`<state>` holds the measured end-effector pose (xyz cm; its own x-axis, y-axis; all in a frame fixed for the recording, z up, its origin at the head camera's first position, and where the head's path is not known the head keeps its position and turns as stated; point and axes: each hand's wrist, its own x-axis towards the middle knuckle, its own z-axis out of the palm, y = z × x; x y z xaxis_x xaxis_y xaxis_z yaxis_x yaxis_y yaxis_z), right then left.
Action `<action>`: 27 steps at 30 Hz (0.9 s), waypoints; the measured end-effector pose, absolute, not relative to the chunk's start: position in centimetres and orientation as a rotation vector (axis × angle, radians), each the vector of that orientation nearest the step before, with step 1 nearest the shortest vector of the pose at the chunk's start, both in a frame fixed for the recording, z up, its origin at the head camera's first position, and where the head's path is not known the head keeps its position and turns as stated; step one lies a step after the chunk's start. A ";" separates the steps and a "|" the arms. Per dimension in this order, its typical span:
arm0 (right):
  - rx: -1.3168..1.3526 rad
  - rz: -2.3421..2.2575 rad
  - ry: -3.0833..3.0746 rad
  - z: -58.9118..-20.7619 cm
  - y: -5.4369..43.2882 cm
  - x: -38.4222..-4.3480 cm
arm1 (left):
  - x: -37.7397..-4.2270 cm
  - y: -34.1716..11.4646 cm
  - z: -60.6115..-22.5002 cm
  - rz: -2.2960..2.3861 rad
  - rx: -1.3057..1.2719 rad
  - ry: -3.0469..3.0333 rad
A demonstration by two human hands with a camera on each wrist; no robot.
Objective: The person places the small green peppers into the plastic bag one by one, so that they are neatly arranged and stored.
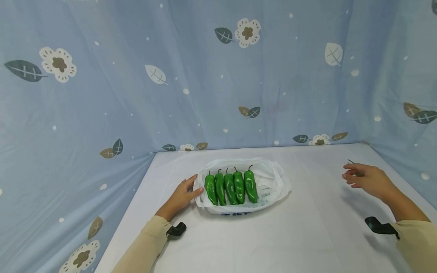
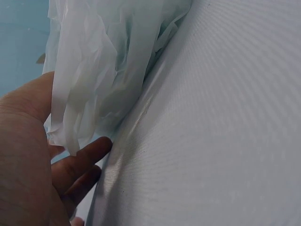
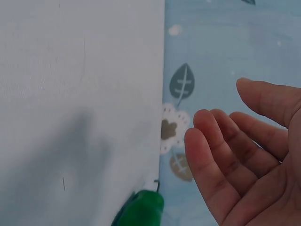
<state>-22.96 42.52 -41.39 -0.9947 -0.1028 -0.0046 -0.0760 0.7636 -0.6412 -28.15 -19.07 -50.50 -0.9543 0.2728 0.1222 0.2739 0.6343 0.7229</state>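
Note:
A white plastic bag (image 1: 280, 182) lies spread open on the table, with several green peppers (image 1: 229, 185) side by side in it, stems toward the back. My left hand (image 1: 182, 195) holds the bag's left edge, thumb over the rim and fingers outside; the left wrist view shows the crumpled plastic (image 2: 103, 61) between thumb and fingers. Far to the right, my right hand (image 1: 368, 181) hovers over the table with loosely bent fingers and an empty palm. Another green pepper (image 3: 141, 209) lies close by it, mostly hidden behind the hand in the head view.
The table has a white cover (image 1: 293, 242). A blue curtain (image 1: 205, 87) with flowers and leaves hangs along its back and both sides. Black wrist mounts (image 1: 176, 229) sit at both sleeve cuffs.

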 end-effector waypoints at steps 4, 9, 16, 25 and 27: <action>-0.127 -1.027 2.909 -41.6 44.0 -22.9 | -28.2 -19.1 -50.6 -1.244 -0.470 -2.849; -0.054 -1.034 2.883 -41.5 45.7 -22.9 | -28.1 -19.0 -50.5 -1.242 -0.522 -2.823; -0.010 -1.077 2.893 -42.0 47.3 -23.0 | -28.2 -19.1 -50.5 -1.222 -0.560 -2.804; 0.049 -1.058 2.953 -42.3 49.3 -23.6 | -28.3 -19.2 -50.7 -1.237 -0.510 -2.832; 0.057 -1.051 2.987 -42.4 49.8 -23.9 | -28.3 -19.2 -50.7 -1.239 -0.501 -2.837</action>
<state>-23.89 49.78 -42.39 -0.9990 0.0422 0.0123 0.0252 0.7791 -0.6265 -28.33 -19.24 -50.68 -0.9490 0.2868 0.1309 0.2909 0.6368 0.7140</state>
